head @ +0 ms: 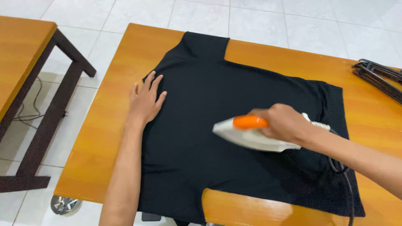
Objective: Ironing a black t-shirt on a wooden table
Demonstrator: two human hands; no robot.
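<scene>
1. Black T-shirt point(209, 121) spread flat across an orange wooden table point(117, 125), collar end toward the far edge, one sleeve hanging over the near edge
2. Left hand point(145, 100) laid palm down on the shirt's left edge, fingers spread and released, gripping nothing, partly on cloth and partly on bare wood
3. Right hand point(284, 122) clenched around the orange handle of a white iron point(251, 133), knuckles up
4. Iron resting sole down on the middle of the shirt, pointed tip aimed toward the left hand, well apart from it
5. Dark cord point(345, 184) trailing from the iron's heel over the shirt's right side and off the near edge
6. Stack of dark hangers point(377, 77) on the table's far right corner, clear of the shirt
7. Second wooden table point(21, 54) with dark legs off to the left, a thin cable on the floor beneath it
8. White tiled floor point(293, 21) all around, a small round tin point(65, 204) of bits beside the near left corner
</scene>
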